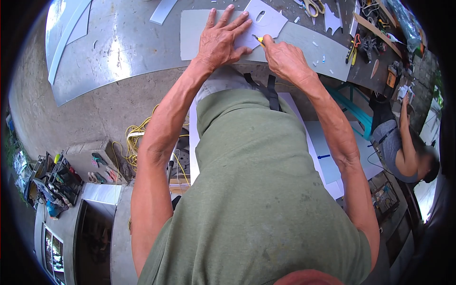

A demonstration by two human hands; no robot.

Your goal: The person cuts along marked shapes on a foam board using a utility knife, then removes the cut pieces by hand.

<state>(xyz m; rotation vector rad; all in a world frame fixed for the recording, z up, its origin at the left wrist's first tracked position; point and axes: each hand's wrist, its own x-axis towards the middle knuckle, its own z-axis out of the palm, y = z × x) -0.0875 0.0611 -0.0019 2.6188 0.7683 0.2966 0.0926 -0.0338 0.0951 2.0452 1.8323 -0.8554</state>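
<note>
My left hand (221, 42) lies flat with its fingers spread, pressing on a white sheet (273, 18) that has a small oval hole cut in it. Beneath that sheet is a larger grey board (313, 50) on the metal table. In my right hand (286, 58) is a yellow utility knife (260, 41), gripped with the fingers closed around it. Its dark tip points left, at the white sheet near my left thumb. Whether the blade touches the sheet, I cannot tell.
The metal table (142, 52) carries white strips (163, 10) and small scraps. Scissors (313, 7), pliers (353, 50) and other tools crowd the right end. A teal stool (354, 111) stands below the table's right side. Another person (399, 142) is at far right. Yellow cord (135, 135) lies coiled on the floor.
</note>
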